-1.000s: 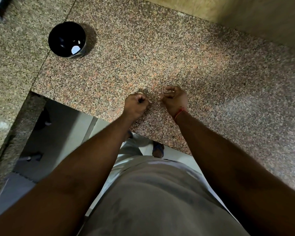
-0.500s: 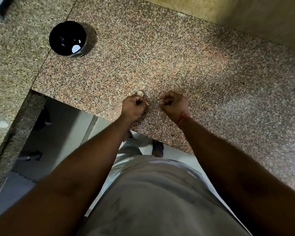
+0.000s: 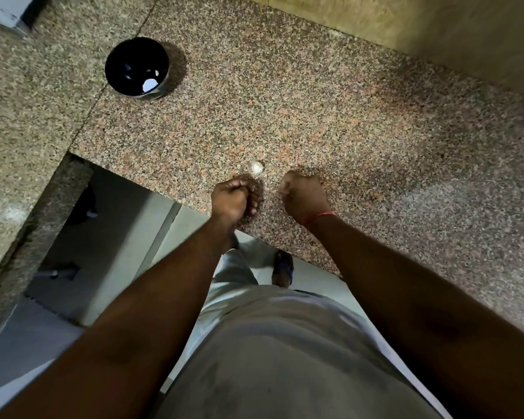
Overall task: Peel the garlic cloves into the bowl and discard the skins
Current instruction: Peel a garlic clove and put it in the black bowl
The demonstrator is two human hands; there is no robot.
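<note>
Hands parted; garlic clove [image 3: 257, 167] lay just beyond curled left hand [image 3: 233, 198]; right hand [image 3: 303, 197] fisted, contents unclear; counter edge [image 3: 285, 252] near.

Dim, soft shadows, slight blur, wide-angle distortion

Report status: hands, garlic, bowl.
Both hands, left and right, fisted over counter edge; contents hidden. Pale garlic piece on counter beyond left hand. Black bowl far left; path clear.
</note>
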